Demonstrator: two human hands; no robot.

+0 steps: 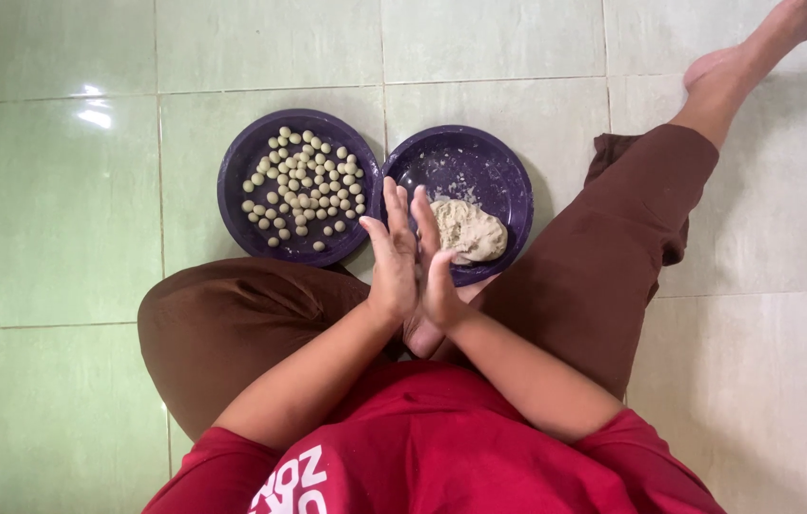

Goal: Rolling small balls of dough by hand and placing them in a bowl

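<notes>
Fingers: straight, left hand (394,257) pressing flat against right hand (437,271); anything between is hidden.
Left plate (237,205): round, purple, carrying small pale dough balls (306,188).
Right plate (508,181): holding a rough dough lump (470,231).

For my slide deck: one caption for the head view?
Left hand and right hand pressed together above purple plates of dough balls and dough.

Your 2 hands press flat together, palm against palm, fingers straight and pointing away from you. Your left hand (392,259) sits slightly ahead of your right hand (437,271). Both bare forearms angle inward from your sides, meeting above your lap.
</notes>
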